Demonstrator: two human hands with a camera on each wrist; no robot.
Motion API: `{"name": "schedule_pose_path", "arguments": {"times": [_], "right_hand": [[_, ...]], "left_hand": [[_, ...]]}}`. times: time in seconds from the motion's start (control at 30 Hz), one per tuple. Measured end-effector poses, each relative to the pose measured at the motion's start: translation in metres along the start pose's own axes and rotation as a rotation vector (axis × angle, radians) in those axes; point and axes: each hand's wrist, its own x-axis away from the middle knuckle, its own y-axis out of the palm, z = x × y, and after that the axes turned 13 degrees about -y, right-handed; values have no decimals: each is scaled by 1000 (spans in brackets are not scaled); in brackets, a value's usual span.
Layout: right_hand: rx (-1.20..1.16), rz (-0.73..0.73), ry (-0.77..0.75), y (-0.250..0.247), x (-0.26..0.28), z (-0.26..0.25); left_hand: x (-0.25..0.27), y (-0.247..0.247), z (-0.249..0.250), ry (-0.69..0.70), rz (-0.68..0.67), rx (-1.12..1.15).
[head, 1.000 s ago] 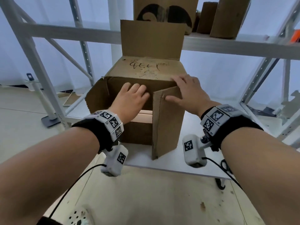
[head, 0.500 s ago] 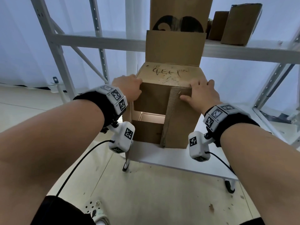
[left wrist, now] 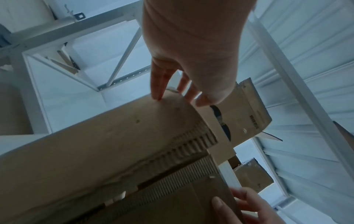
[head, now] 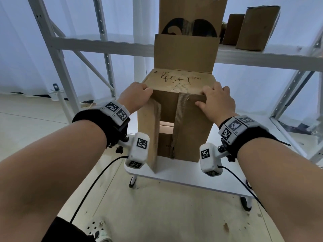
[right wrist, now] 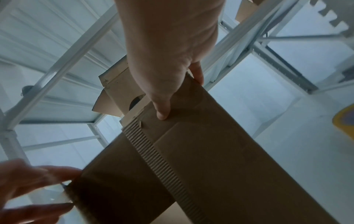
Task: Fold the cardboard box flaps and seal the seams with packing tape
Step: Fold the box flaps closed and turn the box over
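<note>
closing side flaps on cardboard box standing on white table; left hand grips left flap, right hand pinches right flap; light, stiff-looking board, best held at top corners

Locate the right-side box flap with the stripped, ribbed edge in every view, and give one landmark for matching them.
Head: the right flap stands centre-right on the box's near face, ribbed strip along its left edge, right hand at its top.
Left wrist: bottom centre, the ribbed strip across its top.
Right wrist: fills the lower right, thumb pressing its upper end.
Shared landmark: the black-printed carton on the shelf.
</note>
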Motion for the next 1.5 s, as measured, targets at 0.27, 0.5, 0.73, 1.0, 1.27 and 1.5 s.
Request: {"name": "schedule_pose_path", "arguments": {"times": [0.27, 0.5, 0.73, 1.0, 1.27, 1.5], "right_hand": [[-197, 248, -20, 28, 14, 10], [-449, 481, -6, 56, 4, 16], [-755, 358, 84, 54, 1, 21], [-643, 239, 41, 38, 16, 29], [-660, 478, 64, -6, 12, 13], [-808, 521, 224, -33, 31, -1]], "left_hand": [[-3, 55, -45, 180, 333, 200], [-27, 65, -52, 103, 433, 152], [-36, 67, -63, 0, 275, 624], [-18, 88, -86, -277, 35, 663], [-12, 30, -50, -141, 234, 681], [2, -1, -16, -48, 428, 330]]}}
